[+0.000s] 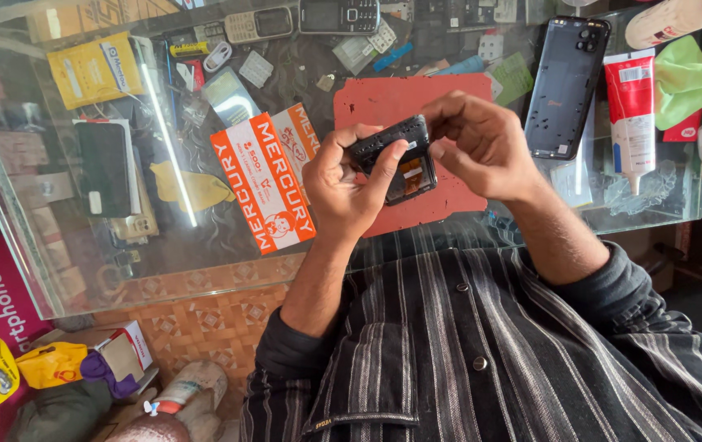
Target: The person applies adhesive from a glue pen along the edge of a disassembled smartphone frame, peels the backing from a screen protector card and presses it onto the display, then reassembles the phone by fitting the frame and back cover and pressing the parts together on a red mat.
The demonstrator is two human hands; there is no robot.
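My left hand (pixel 351 184) grips a small black phone body (pixel 396 155) with its back off, so the orange-brown inside shows. It is held tilted above a red mat (pixel 392 98) on the glass counter (pixel 203 262). My right hand (pixel 482 143) pinches the top right corner of the same phone with its fingertips. Both hands hover over the mat, with dark striped sleeves behind them.
A black phone back cover (pixel 568 86) lies right of the mat, beside a red-and-white tube (pixel 631 106) and a green cloth (pixel 682 78). An orange-and-white card (pixel 269 180) lies to the left. Old keypad phones (pixel 302 18) and small parts crowd the far edge. A smartphone (pixel 105 168) shows under the glass.
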